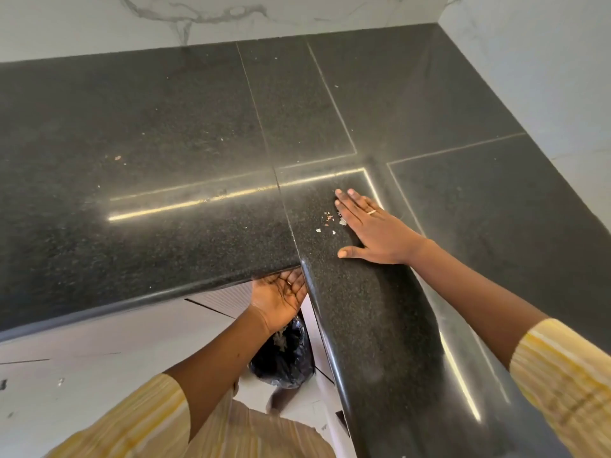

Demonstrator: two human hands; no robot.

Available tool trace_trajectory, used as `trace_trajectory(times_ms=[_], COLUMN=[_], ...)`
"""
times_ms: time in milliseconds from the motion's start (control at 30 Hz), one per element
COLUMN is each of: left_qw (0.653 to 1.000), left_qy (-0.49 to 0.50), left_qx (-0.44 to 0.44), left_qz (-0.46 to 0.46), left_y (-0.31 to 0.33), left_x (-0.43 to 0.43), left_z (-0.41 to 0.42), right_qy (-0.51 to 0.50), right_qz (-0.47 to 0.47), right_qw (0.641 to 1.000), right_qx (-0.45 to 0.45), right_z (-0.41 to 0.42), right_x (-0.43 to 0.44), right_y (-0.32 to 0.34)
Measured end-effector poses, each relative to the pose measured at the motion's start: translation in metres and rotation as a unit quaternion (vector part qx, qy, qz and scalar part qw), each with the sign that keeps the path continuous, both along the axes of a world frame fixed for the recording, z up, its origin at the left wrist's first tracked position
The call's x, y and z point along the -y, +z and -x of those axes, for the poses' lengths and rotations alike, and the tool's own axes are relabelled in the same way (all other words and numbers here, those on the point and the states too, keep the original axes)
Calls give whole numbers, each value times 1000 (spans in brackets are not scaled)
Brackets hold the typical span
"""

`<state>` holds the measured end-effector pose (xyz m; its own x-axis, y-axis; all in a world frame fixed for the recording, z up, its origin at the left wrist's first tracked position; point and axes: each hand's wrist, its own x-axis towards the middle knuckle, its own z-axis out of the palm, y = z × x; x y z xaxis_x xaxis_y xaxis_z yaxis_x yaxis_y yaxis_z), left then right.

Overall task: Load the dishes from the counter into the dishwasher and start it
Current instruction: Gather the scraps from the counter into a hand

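Head view, Tech 1: Hand status?
Tech 2: Right hand [370,226] lies flat, fingers straight, on counter [165,127]; crumbs [330,223] just beside its fingers. Left hand [281,299] cupped palm-up, holding nothing, below counter edge.

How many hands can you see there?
2. The right hand lies flat on the dark counter, next to some crumbs. The left hand is held palm up just below the counter's edge, above a black bag. None seem hidden.
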<state>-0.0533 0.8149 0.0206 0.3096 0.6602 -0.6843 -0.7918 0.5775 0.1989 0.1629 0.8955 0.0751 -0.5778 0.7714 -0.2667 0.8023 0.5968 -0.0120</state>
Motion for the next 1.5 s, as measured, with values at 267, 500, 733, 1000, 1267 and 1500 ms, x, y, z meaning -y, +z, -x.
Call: trace_trajectory(times_ms=[267,500,733,1000,1267,1500], left_qw=[999,998,994,993,993,997], left_qy=[36,69,90,104,102,71], left_qx=[0,-4,-19,-15,-14,12], left_qz=[-9,9,50,58,57,15], left_y=[0,5,2,-2,-7,-14], left_x=[2,4,4,4,6,14], left_z=[-5,-9,-11,-11,-11,-12], right_qy=[73,35,50,71,-9,-155], right_qz=[-6,19,-9,1,-21,114], right_qw=[997,998,999,996,998,935], right_qx=[-15,-50,-17,-56,-52,-298], right_z=[35,36,48,63,81,108], right_x=[20,33,35,69,81,101], right_y=[-7,-6,-8,-8,-6,7])
